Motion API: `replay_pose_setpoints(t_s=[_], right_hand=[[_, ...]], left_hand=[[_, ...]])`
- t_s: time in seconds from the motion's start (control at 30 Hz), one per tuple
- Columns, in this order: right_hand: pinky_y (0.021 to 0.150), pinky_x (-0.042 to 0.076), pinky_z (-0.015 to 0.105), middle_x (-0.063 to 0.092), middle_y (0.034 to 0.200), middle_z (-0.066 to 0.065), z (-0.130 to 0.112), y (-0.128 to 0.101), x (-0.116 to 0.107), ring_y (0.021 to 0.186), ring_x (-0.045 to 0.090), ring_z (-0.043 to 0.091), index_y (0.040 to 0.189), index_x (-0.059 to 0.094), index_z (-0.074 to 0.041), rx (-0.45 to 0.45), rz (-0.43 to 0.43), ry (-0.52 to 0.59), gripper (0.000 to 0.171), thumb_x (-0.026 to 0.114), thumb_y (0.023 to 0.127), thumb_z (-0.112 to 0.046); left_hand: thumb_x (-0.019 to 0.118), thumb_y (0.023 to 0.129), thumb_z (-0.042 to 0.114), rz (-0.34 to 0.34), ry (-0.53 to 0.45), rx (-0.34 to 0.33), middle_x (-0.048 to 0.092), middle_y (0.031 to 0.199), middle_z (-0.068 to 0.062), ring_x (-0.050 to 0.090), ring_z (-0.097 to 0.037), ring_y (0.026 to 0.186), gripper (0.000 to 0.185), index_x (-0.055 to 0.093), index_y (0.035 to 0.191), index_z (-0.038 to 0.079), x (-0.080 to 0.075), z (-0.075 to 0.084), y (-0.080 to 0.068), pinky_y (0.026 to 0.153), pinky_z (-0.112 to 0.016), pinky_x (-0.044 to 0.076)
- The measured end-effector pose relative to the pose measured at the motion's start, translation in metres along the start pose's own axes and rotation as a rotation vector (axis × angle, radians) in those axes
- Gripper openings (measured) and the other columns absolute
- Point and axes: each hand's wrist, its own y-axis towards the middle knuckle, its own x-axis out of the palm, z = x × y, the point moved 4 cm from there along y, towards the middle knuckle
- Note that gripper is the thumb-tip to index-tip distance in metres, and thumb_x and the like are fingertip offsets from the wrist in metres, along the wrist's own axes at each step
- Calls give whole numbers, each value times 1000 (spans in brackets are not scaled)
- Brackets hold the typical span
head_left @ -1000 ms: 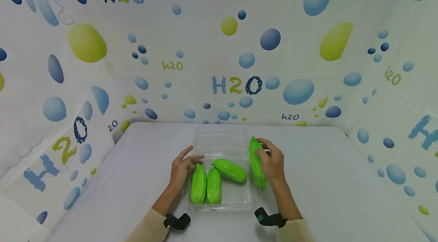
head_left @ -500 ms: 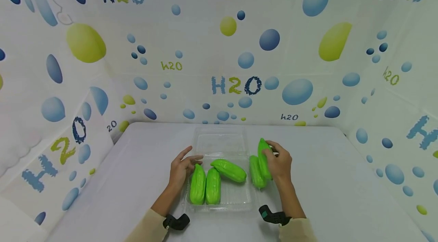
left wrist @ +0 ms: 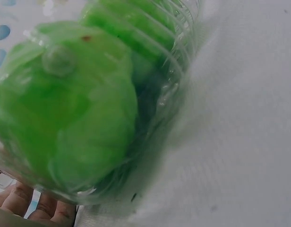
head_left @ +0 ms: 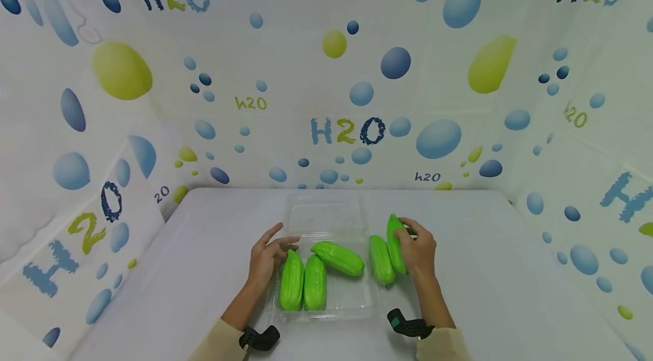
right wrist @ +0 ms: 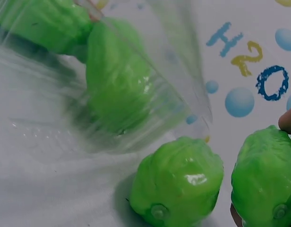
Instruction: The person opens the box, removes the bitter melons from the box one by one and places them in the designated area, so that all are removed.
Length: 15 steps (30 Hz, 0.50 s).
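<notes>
A clear plastic tray (head_left: 326,311) with its lid open behind it holds three glossy green gourds: two side by side at the left (head_left: 303,288) and one lying slantwise (head_left: 338,258). My left hand (head_left: 278,245) rests with straight fingers against the tray's left rim, next to the leftmost gourd (left wrist: 65,109). My right hand (head_left: 410,239) grips a fourth gourd (head_left: 394,245) (right wrist: 263,175), standing it on the table just right of the tray. A fifth gourd (head_left: 381,260) (right wrist: 176,179) lies between it and the tray's right wall (right wrist: 178,66).
A white tabletop (head_left: 484,281) stretches left and right of the tray. Walls papered with blue and green bubbles and "H2O" lettering (head_left: 347,131) close it in behind and at both sides. Black wrist straps (head_left: 405,324) sit on both forearms.
My right hand has carried its gourd rightward and down, from over the other loose gourd to beside it. The left hand and the tray stayed put.
</notes>
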Motion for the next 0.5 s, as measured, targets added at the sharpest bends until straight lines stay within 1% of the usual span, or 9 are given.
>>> replay_pose_setpoints(t_s=[0.17,0.3,0.4,0.5], right_hand=[[66,48,31,70,113,18,4,3,-4,83,61,25,127,72,-14,4,14,-15,40,60,90,-20],[65,48,31,68,117,18,8,4,-4,83,59,25,129,70,-13,14,-7,-33,42,62,89,-21],[68,47,32,66,120,18,12,5,-2,87,59,26,131,68,-12,27,-33,-50,44,64,89,-21],[73,45,34,64,123,19,17,4,0,95,58,28,133,66,-10,43,-58,-80,46,66,89,-22]], left_hand=[[39,86,-14,-9,-10,2,69,122,-26,74,-15,91,69,39,153,1,-1,-1,-1,63,-19,46],[40,85,-14,-10,-16,2,71,120,-23,74,-15,91,69,39,153,1,0,-1,0,61,-19,45],[40,85,-14,-8,-14,3,71,119,-22,74,-15,91,69,39,153,1,0,0,0,60,-19,42],[40,85,-14,-2,-3,1,71,118,-22,74,-15,90,69,39,152,1,-1,-1,0,60,-19,42]])
